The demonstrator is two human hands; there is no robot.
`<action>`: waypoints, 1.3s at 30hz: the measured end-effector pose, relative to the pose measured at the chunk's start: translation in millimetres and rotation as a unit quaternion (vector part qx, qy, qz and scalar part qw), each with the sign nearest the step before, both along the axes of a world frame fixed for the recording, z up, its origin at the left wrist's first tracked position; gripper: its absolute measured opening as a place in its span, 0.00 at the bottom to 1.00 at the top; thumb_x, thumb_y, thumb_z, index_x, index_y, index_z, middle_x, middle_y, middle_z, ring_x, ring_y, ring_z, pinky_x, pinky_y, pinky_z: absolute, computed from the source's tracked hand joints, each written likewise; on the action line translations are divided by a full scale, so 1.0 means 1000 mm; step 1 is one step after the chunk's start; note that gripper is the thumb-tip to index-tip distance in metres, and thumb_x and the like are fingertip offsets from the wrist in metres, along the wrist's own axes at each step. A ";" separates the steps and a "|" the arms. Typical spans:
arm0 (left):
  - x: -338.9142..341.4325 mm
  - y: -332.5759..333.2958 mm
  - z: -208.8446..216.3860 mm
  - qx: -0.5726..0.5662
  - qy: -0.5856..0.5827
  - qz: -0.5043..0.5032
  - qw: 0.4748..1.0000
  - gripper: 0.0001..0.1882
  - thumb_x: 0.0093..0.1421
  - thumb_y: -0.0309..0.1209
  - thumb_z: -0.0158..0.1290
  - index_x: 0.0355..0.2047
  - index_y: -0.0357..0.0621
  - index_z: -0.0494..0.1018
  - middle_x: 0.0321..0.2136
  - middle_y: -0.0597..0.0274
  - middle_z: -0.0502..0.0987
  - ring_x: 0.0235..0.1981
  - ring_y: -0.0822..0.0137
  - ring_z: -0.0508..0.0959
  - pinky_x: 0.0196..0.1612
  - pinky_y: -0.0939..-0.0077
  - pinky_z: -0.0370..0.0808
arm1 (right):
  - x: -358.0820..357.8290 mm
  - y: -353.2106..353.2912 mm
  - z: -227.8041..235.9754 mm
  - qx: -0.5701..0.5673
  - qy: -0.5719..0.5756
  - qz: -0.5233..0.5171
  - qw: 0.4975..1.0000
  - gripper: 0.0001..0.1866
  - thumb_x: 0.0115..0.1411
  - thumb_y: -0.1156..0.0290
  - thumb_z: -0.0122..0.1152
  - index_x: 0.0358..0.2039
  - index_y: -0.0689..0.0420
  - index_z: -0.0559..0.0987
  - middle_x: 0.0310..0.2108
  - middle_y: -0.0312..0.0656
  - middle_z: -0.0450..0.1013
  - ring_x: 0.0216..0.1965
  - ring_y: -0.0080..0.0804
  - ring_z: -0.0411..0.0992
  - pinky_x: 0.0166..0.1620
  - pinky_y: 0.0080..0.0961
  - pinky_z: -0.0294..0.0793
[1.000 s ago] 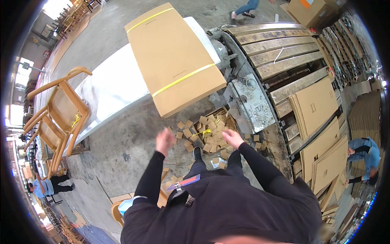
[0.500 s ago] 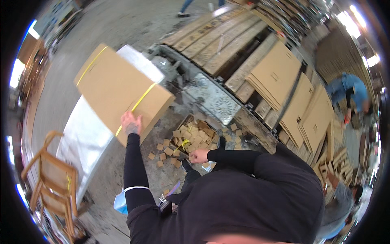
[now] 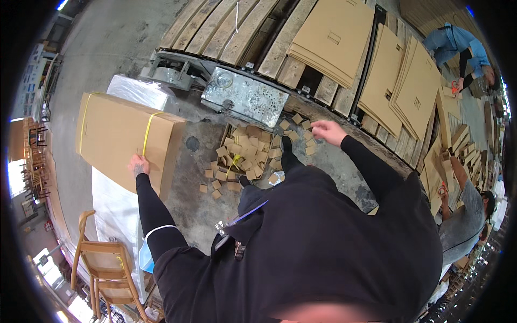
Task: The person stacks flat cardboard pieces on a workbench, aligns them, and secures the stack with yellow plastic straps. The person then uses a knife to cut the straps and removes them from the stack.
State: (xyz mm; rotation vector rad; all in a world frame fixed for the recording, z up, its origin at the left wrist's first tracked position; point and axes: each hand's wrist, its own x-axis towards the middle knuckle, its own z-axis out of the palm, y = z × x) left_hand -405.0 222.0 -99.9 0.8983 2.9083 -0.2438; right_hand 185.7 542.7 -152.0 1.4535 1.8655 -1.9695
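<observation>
Two bare hands at work. At the left of the frame, grasps with the left hand [image 3: 140, 164] a yellow strap [image 3: 151, 132], fingers bent closely upon it, at the edge of a cardboard stack [image 3: 114, 128]. To be found at the middle left, this stack, lying over a white covering [image 3: 114, 202]. Holds the right hand [image 3: 329, 132] well apart from it, right of the centre, with fingers half bent and released, near to small cardboard pieces [image 3: 249, 152] on the floor and in a box. Also visible: at the lower left, a wooden chair [image 3: 102, 258]; at the top, a slatted wooden platform [image 3: 235, 28], bearing flat cardboard sheets [image 3: 334, 40].
</observation>
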 end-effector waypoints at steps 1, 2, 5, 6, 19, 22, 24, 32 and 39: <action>0.007 -0.007 -0.004 0.002 0.017 -0.013 1.000 0.15 0.61 0.42 0.49 0.35 0.42 0.73 0.35 0.48 0.77 0.41 0.46 0.75 0.47 0.52 0.69 | 0.004 -0.010 0.002 0.022 0.040 -0.054 0.997 0.19 0.62 0.63 0.57 0.48 0.63 0.75 0.34 0.42 0.78 0.32 0.27 0.76 0.38 0.25 0.75; 0.013 -0.011 -0.008 -0.023 0.020 -0.005 1.000 0.15 0.61 0.42 0.49 0.35 0.42 0.73 0.35 0.48 0.77 0.41 0.46 0.75 0.47 0.52 0.69 | 0.007 -0.017 0.001 0.043 0.026 -0.127 0.991 0.19 0.62 0.62 0.57 0.47 0.62 0.76 0.33 0.42 0.78 0.32 0.28 0.76 0.38 0.25 0.75; 0.016 -0.022 -0.013 -0.013 -0.014 -0.010 1.000 0.14 0.61 0.41 0.48 0.35 0.42 0.73 0.34 0.47 0.77 0.40 0.45 0.76 0.47 0.52 0.69 | 0.032 -0.075 -0.015 0.247 -0.147 -0.013 0.958 0.18 0.57 0.59 0.59 0.43 0.58 0.79 0.35 0.49 0.78 0.36 0.41 0.77 0.40 0.33 0.75; 0.011 -0.024 -0.013 0.046 -0.031 -0.022 0.998 0.14 0.61 0.41 0.47 0.35 0.42 0.73 0.34 0.46 0.77 0.39 0.45 0.76 0.46 0.51 0.70 | 0.040 -0.104 -0.024 0.238 -0.213 0.032 0.947 0.19 0.55 0.58 0.59 0.41 0.57 0.79 0.37 0.52 0.77 0.39 0.47 0.76 0.42 0.39 0.75; 0.041 -0.025 0.019 0.021 -0.140 -0.063 0.988 0.21 0.63 0.42 0.44 0.45 0.36 0.70 0.41 0.38 0.76 0.44 0.44 0.76 0.45 0.52 0.73 | 0.147 -0.434 -0.056 0.044 -0.315 -0.011 0.948 0.21 0.57 0.56 0.50 0.38 0.60 0.81 0.39 0.55 0.77 0.45 0.51 0.74 0.47 0.43 0.71; 0.060 -0.028 0.027 -0.034 -0.097 -0.045 0.994 0.21 0.62 0.42 0.44 0.44 0.35 0.70 0.41 0.37 0.76 0.45 0.44 0.76 0.46 0.51 0.73 | 0.143 -0.455 -0.079 0.042 -0.258 -0.081 0.962 0.22 0.57 0.55 0.50 0.38 0.61 0.80 0.38 0.56 0.76 0.45 0.53 0.74 0.47 0.44 0.70; 0.064 -0.029 0.022 0.013 -0.028 -0.092 0.995 0.20 0.60 0.41 0.45 0.43 0.38 0.71 0.39 0.41 0.77 0.43 0.44 0.77 0.46 0.50 0.72 | 0.147 -0.466 -0.089 -0.023 -0.271 -0.136 0.953 0.23 0.57 0.53 0.49 0.38 0.61 0.80 0.38 0.56 0.76 0.45 0.54 0.73 0.47 0.44 0.70; 0.055 -0.033 -0.016 -0.039 0.024 -0.056 0.997 0.20 0.59 0.41 0.49 0.44 0.38 0.71 0.43 0.40 0.74 0.48 0.45 0.72 0.52 0.52 0.68 | 0.182 -0.456 -0.074 -0.046 -0.348 -0.048 0.935 0.19 0.57 0.57 0.54 0.41 0.58 0.80 0.41 0.53 0.77 0.46 0.51 0.73 0.47 0.42 0.71; 0.126 -0.042 -0.037 0.209 0.097 -0.067 0.971 0.33 0.54 0.35 0.55 0.60 0.39 0.61 0.57 0.39 0.63 0.60 0.44 0.62 0.61 0.51 0.60 | 0.195 -0.325 -0.106 -0.039 -0.379 0.126 0.916 0.22 0.55 0.55 0.57 0.46 0.55 0.79 0.45 0.50 0.76 0.49 0.46 0.73 0.53 0.39 0.71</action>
